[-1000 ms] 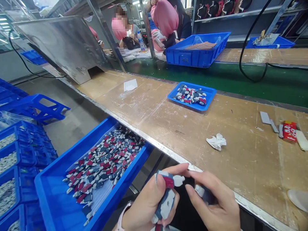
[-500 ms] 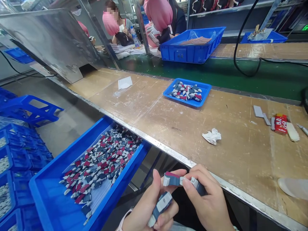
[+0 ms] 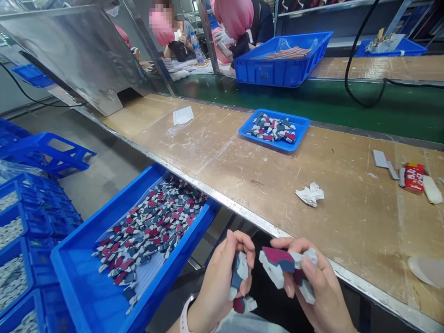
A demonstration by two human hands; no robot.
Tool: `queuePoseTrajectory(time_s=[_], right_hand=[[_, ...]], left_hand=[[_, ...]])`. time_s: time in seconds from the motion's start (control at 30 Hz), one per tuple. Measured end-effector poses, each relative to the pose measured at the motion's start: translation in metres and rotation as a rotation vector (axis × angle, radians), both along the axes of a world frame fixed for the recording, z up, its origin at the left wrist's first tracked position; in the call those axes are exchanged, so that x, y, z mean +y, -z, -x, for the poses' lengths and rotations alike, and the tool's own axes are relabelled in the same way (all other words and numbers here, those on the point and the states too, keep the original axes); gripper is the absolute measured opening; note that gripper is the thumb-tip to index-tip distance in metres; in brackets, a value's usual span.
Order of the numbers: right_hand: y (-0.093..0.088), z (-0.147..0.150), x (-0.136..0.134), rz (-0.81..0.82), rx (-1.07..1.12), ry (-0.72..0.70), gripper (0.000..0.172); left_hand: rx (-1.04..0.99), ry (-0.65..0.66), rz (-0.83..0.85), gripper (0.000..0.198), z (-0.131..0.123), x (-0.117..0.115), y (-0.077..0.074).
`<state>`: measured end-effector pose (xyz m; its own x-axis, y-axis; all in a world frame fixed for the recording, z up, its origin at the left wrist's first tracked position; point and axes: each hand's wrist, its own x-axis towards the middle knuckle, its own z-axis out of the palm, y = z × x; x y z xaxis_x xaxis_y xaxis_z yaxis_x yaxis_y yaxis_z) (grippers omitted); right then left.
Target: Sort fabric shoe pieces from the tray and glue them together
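My left hand (image 3: 222, 273), with a pale band at the wrist, is curled round small pieces (image 3: 239, 273) in white, dark blue and maroon; one sticks out below the fingers. To its right, my right hand (image 3: 312, 277) pinches similar pieces (image 3: 279, 259), a maroon and dark blue one with white ends pointing left. The two hands are apart, just in front of the table's metal edge. A large blue bin (image 3: 79, 277) at the lower left holds many such pieces (image 3: 156, 226). More lie in a small blue tray (image 3: 247, 134) on the table.
On the brown table (image 3: 215, 166) are crumpled white paper (image 3: 311, 194), a paper slip (image 3: 183, 115) and a red packet (image 3: 414, 178). A metal chute (image 3: 86, 51) stands left. Behind are a blue crate (image 3: 267, 74) and people in pink caps. Blue baskets (image 3: 34, 212) stand at the far left.
My hands have moved apart, and the maroon and dark blue piece has gone right with my right hand, away from my left fingers. The left fingers have curled inward. The view has shifted slightly.
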<state>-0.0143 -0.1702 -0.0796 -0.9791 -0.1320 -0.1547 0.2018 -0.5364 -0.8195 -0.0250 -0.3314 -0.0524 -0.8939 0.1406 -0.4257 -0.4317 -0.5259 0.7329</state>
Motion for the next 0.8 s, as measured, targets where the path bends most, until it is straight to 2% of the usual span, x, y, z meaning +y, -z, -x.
queuePoseTrajectory(time_s=[0.1, 0.27, 0.4, 0.5, 0.57, 0.7, 0.8], right_hand=[[0.005, 0.000, 0.001, 0.072, -0.040, -0.018, 0.026], [0.010, 0.000, -0.002, 0.004, -0.127, 0.022, 0.027], [0.014, -0.002, 0.000, -0.073, -0.077, -0.081, 0.030], [0.013, -0.008, 0.001, -0.276, 0.030, -0.195, 0.029], [0.009, -0.014, -0.001, -0.426, 0.039, -0.233, 0.021], [-0.003, -0.024, -0.012, -0.655, 0.085, -0.176, 0.025], [-0.007, -0.026, -0.018, -0.746, 0.271, -0.115, 0.013]], left_hand=[[-0.068, -0.038, -0.140, 0.039, 0.004, 0.002, 0.000], [-0.288, -0.183, -0.306, 0.031, 0.007, 0.006, -0.001], [-0.255, -0.278, -0.222, 0.027, 0.006, 0.009, -0.004], [-0.144, -0.327, -0.132, 0.032, 0.005, 0.010, -0.005], [-0.070, -0.359, -0.061, 0.037, 0.004, 0.011, -0.006], [0.104, -0.430, 0.047, 0.038, 0.000, 0.013, -0.009], [0.231, -0.463, 0.065, 0.039, -0.007, 0.015, -0.015]])
